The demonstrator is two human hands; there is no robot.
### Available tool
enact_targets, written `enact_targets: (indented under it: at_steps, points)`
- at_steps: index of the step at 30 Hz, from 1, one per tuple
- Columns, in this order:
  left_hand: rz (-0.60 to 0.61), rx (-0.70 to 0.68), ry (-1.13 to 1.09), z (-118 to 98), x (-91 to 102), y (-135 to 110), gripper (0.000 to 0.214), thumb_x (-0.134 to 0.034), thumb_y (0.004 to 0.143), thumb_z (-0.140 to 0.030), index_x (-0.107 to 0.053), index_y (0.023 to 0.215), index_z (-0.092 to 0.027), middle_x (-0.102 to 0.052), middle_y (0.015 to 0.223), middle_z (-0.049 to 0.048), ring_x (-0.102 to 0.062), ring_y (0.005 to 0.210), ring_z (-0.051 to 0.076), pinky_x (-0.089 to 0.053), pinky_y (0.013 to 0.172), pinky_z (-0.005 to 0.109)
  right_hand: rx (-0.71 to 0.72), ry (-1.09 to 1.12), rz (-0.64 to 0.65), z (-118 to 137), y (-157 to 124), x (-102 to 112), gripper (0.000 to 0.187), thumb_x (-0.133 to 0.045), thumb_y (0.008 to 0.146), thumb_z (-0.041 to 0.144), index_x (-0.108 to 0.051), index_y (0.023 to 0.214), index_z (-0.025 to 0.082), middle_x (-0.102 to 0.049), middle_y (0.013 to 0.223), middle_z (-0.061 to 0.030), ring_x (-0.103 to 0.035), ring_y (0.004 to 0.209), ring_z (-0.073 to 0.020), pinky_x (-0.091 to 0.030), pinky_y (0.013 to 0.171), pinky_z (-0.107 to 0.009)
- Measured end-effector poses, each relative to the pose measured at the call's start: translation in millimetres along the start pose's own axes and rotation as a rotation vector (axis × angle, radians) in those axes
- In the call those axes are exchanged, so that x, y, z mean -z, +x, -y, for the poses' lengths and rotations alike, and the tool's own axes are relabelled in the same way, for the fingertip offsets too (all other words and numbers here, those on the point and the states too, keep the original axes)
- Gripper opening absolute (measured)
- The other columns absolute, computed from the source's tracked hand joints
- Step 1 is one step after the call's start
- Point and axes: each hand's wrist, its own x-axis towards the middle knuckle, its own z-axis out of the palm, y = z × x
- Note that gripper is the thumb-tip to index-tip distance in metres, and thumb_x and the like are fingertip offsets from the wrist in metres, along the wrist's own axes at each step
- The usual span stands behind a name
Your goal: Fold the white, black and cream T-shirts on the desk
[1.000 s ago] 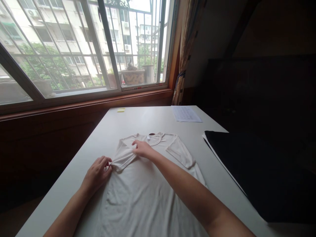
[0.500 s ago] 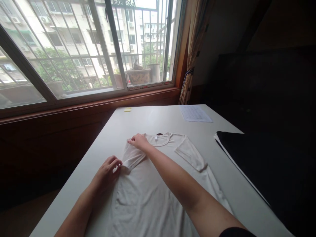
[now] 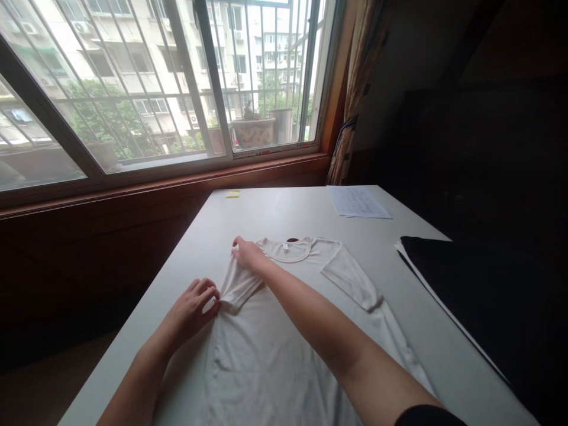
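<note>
A white T-shirt lies flat on the white table, collar toward the window, both sleeves folded inward. My left hand pinches the end of the folded left sleeve at the shirt's left edge. My right hand reaches across and pinches the shirt's left shoulder near the collar. Both hands have their fingers closed on the cloth.
A printed sheet of paper lies at the table's far right. A small yellow sticky note sits near the far edge. A black cloth or board over white sheets covers the right side. A window and a curtain stand behind the table.
My right hand has slid from the middle of the folded sleeve up to the shoulder corner. The left hand keeps its pinch on the sleeve end. The camera has turned a little to the left.
</note>
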Motion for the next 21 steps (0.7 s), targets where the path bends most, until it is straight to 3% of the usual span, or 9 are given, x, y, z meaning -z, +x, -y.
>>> enact_targets:
  at_steps: [3,6,9,11,14,17,19,21]
  points:
    - [0.018,0.004,-0.008,0.2,2.5,-1.0,0.005,-0.061,0.093,-0.025,-0.061,0.098,-0.026,-0.061,0.108,0.0067,-0.057,0.095,0.024,-0.052,0.083,0.039,0.012,0.039,0.063,0.4,-6.7,8.0,0.052,-0.06,0.096,0.048,-0.048,0.141,0.024,-0.074,0.109,-0.0094,-0.067,0.104,-0.0264,-0.046,0.084,-0.033]
    - [0.013,-0.002,-0.046,-1.1,2.8,-0.6,0.009,-0.063,0.091,-0.026,-0.061,0.099,-0.026,-0.061,0.111,0.0068,-0.057,0.099,0.025,-0.052,0.086,0.04,0.037,0.066,0.156,-4.8,-14.1,20.3,0.076,-0.077,0.08,0.052,-0.048,0.145,0.025,-0.074,0.106,-0.0075,-0.068,0.099,-0.0267,-0.048,0.081,-0.032]
    - [0.015,-0.006,-0.09,-4.1,3.6,0.8,0.005,-0.059,0.094,-0.024,-0.061,0.097,-0.026,-0.061,0.11,0.0067,-0.057,0.098,0.024,-0.051,0.087,0.039,0.051,0.111,0.274,-14.2,-22.7,34.4,0.096,-0.089,0.066,0.039,-0.044,0.15,0.024,-0.073,0.112,-0.0085,-0.069,0.097,-0.0269,-0.051,0.079,-0.032]
    - [0.025,-0.004,-0.11,-6.1,5.4,1.9,0.005,-0.057,0.095,-0.023,-0.061,0.096,-0.026,-0.062,0.108,0.0065,-0.057,0.097,0.024,-0.051,0.088,0.039,0.027,0.173,0.352,-21.0,-29.0,42.6,0.103,-0.089,0.064,0.03,-0.04,0.155,0.025,-0.072,0.117,-0.0101,-0.07,0.094,-0.0257,-0.053,0.077,-0.032]
    - [0.038,-0.002,-0.126,-6.2,8.0,2.5,0.005,-0.058,0.096,-0.026,-0.062,0.098,-0.026,-0.062,0.108,0.0063,-0.057,0.098,0.023,-0.051,0.089,0.038,-0.021,0.244,0.373,-30.2,-38.0,50.8,0.099,-0.087,0.068,0.025,-0.04,0.155,0.025,-0.073,0.113,-0.0087,-0.07,0.081,-0.0217,-0.054,0.071,-0.03]
    - [0.034,0.006,-0.124,-1.9,6.4,1.3,0.007,-0.059,0.096,-0.03,-0.064,0.099,-0.026,-0.062,0.109,0.0062,-0.057,0.1,0.024,-0.051,0.09,0.038,-0.03,0.193,0.311,-37.2,-45.8,54.4,0.088,-0.082,0.073,0.022,-0.043,0.152,0.024,-0.074,0.095,-0.0032,-0.07,0.071,-0.0188,-0.054,0.068,-0.028]
    - [0.026,0.013,-0.121,2.1,3.4,0.1,0.009,-0.06,0.095,-0.033,-0.064,0.1,-0.027,-0.062,0.11,0.0058,-0.057,0.1,0.024,-0.051,0.091,0.039,0.0,0.113,0.229,-39.0,-52.4,54.5,0.081,-0.078,0.076,0.02,-0.044,0.15,0.022,-0.072,0.095,-0.0036,-0.07,0.076,-0.0196,-0.053,0.072,-0.029]
    - [0.024,0.014,-0.122,5.2,0.6,-0.8,0.01,-0.06,0.095,-0.034,-0.064,0.1,-0.027,-0.062,0.11,0.0056,-0.057,0.101,0.024,-0.051,0.091,0.039,0.07,0.036,0.103,-36.9,-62.5,52.0,0.069,-0.075,0.081,0.022,-0.049,0.145,0.02,-0.07,0.108,-0.0083,-0.068,0.091,-0.0218,-0.052,0.08,-0.031]
